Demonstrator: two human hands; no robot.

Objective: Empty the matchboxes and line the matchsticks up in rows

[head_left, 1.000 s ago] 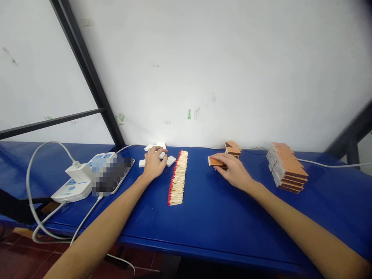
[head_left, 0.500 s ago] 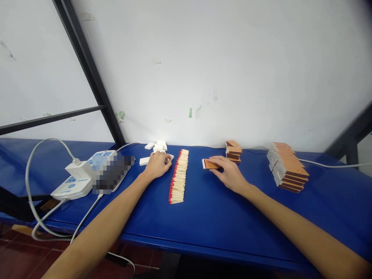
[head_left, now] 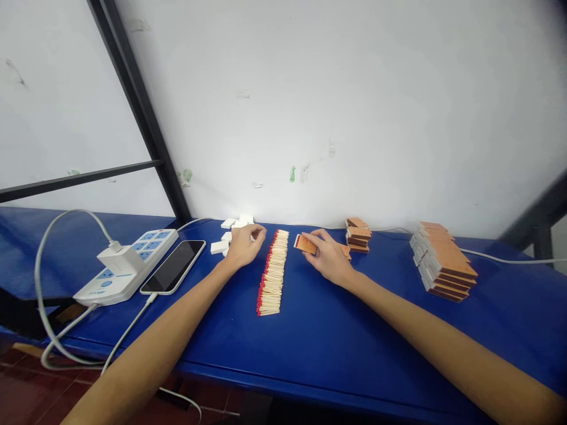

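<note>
The right hand (head_left: 328, 255) was clamped on an orange matchbox (head_left: 306, 244), thumb on the near side and fingers over the far side. The box was just right of the far end of a row of matches (head_left: 272, 273), with its white end turned left toward them. The row ran from near to far down the middle of the blue table (head_left: 336, 348), the red heads on the left.

The left hand (head_left: 245, 243) was left of the row's far end, its fingers curled and the thumb close to them. A sliver of white showed at the fingertips, but I could not tell whether they gripped anything. Several white pieces (head_left: 218, 247) were just left of this hand and beyond it.

Partly hidden behind the right hand was another orange box (head_left: 345, 251), and just beyond that stood a small stack of boxes (head_left: 358, 235). A larger stack (head_left: 447, 260) stood well apart on the right. At the left were a power strip (head_left: 95, 289) with a white charger (head_left: 119, 260) plugged in, and a phone (head_left: 175, 267) joined to a cable (head_left: 128, 333).
</note>
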